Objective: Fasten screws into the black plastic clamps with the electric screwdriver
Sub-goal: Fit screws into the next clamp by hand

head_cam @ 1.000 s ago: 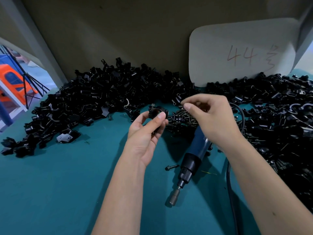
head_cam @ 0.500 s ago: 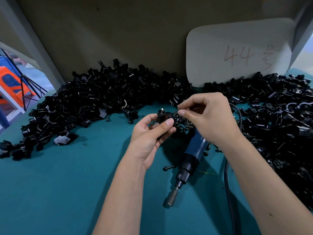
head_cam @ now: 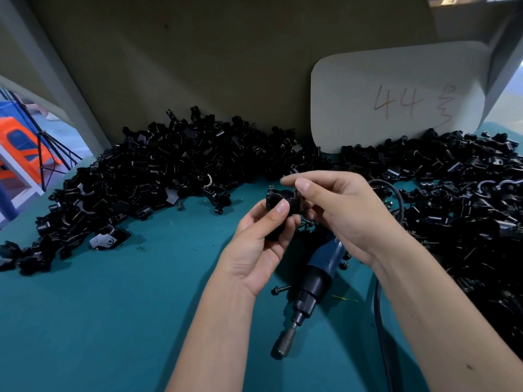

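Note:
My left hand [head_cam: 261, 244] grips a black plastic clamp [head_cam: 278, 198] between thumb and fingers, above the teal table. My right hand [head_cam: 345, 213] touches the clamp's right side, thumb and fingers pinched at a small dark screw that is mostly hidden. The blue and black electric screwdriver [head_cam: 314, 284] lies on the table under my hands, its metal tip toward me. One loose screw [head_cam: 280, 290] lies just left of it. More screws [head_cam: 307, 222] sit in a small heap behind my hands.
A big pile of black clamps [head_cam: 158, 176] fills the back left, another pile [head_cam: 467, 199] the right side. A white board marked 44 [head_cam: 396, 97] leans on the back wall. The screwdriver's black cord [head_cam: 380, 321] runs along the right. The teal table [head_cam: 99, 321] is bare near me.
My right hand came down and left from the screw heap to meet the clamp. My left hand lifted the clamp slightly toward it. The screwdriver stayed put.

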Tool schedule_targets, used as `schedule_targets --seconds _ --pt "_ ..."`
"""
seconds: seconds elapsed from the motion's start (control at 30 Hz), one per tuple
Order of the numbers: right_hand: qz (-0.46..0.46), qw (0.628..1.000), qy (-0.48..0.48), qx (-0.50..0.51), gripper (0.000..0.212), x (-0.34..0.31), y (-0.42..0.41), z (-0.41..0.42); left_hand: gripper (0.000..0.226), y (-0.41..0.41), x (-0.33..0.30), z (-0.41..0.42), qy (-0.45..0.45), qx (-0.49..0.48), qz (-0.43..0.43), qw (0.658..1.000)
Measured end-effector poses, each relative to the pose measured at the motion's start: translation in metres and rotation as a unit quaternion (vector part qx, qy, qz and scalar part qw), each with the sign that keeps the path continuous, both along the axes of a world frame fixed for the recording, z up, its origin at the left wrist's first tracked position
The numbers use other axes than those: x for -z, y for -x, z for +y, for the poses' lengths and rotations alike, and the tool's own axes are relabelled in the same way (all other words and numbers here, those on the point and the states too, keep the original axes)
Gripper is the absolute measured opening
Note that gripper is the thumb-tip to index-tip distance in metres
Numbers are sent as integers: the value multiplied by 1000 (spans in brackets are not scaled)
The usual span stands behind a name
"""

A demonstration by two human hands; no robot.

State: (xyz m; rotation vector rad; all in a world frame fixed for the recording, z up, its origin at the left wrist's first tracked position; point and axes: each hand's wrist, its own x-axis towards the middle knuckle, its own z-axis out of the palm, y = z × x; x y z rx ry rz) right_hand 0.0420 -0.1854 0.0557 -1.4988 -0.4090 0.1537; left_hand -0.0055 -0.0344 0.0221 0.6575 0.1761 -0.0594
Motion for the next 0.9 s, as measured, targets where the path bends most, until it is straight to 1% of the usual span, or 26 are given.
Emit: schedule_targets --seconds 0.07,0.1,0.13,0.2,0.27,0.33,0.43,0.53,0.57,0.63,0.7,0.73,0.83,0.9 --pt "32 999 -32 -26 16 -1 3 3 13 1 0 -2 29 10 2 1000" --pt "42 998 -49 -26 12 -1 3 5 11 2 0 -2 40 15 2 999" --pt "50 996 -65 -19 8 -2 4 7 11 2 0 -3 49 20 2 999" --pt "67 994 -90 -9 13 -1 5 10 15 2 1 -4 55 27 4 998" --pt "92 988 -114 -41 13 0 6 9 18 2 -1 -4 57 27 3 998" --pt "98 987 -108 -72 19 0 5 5 18 2 -2 -3 54 21 2 998" --pt "75 992 -92 -42 10 -1 4 7 15 1 -1 -3 41 23 -2 999" --pt "86 991 -106 -16 18 0 4 9 27 1 1 -5 39 26 4 999" --pt "94 989 -112 -28 18 1 4 8 27 0 1 -5 41 25 4 999" --pt "102 987 -116 -52 15 1 4 6 16 0 0 -4 40 22 -2 999" --pt "93 989 -110 -39 10 1 3 7 14 -1 0 -2 37 15 -3 999" --pt "90 990 -106 -25 9 1 4 10 18 -1 1 -2 39 14 -4 999" --pt "91 991 -98 14 23 2 5 14 29 -1 3 -4 26 10 -3 1000" --pt "98 990 -105 -10 20 2 5 11 24 -1 3 -5 10 -1 -7 1000"
